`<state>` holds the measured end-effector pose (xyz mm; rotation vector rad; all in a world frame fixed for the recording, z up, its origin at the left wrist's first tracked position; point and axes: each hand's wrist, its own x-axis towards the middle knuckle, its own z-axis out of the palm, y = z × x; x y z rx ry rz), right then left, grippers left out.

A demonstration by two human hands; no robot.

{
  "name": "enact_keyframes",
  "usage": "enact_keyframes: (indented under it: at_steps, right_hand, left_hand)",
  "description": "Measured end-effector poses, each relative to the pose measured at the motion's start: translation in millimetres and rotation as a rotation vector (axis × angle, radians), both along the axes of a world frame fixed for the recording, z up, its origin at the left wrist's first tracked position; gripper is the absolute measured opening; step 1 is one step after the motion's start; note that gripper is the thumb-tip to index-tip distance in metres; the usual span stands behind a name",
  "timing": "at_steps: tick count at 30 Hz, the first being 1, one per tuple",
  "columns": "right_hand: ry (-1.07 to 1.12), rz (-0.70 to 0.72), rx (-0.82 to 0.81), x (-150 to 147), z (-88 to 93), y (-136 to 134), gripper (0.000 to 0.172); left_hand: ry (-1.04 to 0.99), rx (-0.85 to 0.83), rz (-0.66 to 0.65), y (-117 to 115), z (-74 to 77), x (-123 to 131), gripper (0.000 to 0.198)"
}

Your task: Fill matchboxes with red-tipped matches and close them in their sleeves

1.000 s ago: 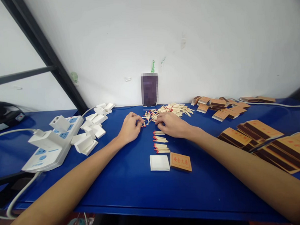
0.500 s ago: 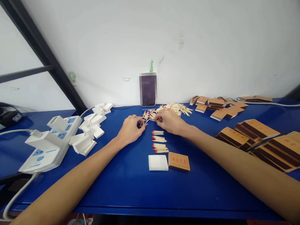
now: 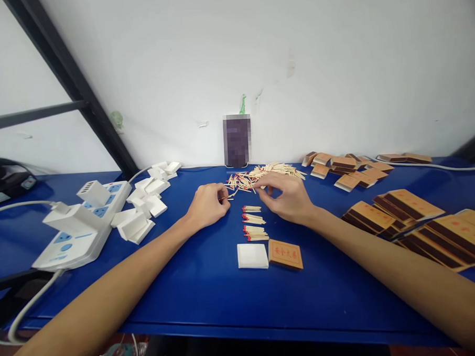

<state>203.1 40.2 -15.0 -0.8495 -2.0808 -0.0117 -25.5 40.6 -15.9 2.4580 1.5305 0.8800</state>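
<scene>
My left hand (image 3: 209, 204) is at the left edge of a loose heap of matches (image 3: 276, 171), thumb and fingertips pinched on matches (image 3: 229, 197) whose ends stick out to the right. My right hand (image 3: 287, 197) reaches to the front of the heap, its thumb and index finger closing together on a match among the red heads; the exact contact is small. Below the hands lie three small groups of matches (image 3: 255, 233), stacked in rows, heads to the left. Nearer to me are a white matchbox tray (image 3: 252, 256) and a brown matchbox sleeve (image 3: 285, 254), side by side.
White trays (image 3: 144, 198) are scattered on the left beside a power strip (image 3: 82, 232) with plugs and cables. Brown sleeves (image 3: 347, 165) lie at the back right, with larger stacks (image 3: 412, 217) nearer. A pixelated dark panel (image 3: 237, 141) leans against the wall.
My right hand has shifted slightly right, and its thumb and index finger have stretched out from a tighter curl. My left hand stays nearly in place with its matches.
</scene>
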Motion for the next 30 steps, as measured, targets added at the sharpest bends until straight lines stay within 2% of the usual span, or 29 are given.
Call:
enact_keyframes:
  at_steps: [4,11,15,19,24,27,30]
  right_hand:
    - [-0.069,0.014,0.02,3,-6.6,-1,0.024]
    - [-0.102,-0.035,-0.154,1,-9.9,5,0.019]
    - [-0.099,-0.039,-0.224,1,-7.1,8,0.021]
    - [-0.141,0.01,-0.26,0,-6.0,8,0.021]
    - [-0.168,0.058,-0.237,-4,-7.0,8,0.019]
    - [-0.147,0.002,-0.229,-1,-4.8,8,0.015]
    - [-0.131,-0.054,-0.213,4,-0.2,7,0.012]
  left_hand:
    - [-0.002,-0.032,-0.033,-5,4.1,2,0.005]
    - [-0.014,-0.055,-0.127,-1,5.3,11,0.009]
    - [-0.039,-0.033,-0.139,5,3.3,16,0.011]
    - [-0.114,0.03,-0.086,8,2.7,10,0.02]
    - [0.08,0.076,-0.056,6,3.4,0,0.023]
    - [0.208,0.07,-0.019,3,4.2,-1,0.022]
    - [0.249,0.049,0.028,1,3.9,0,0.022]
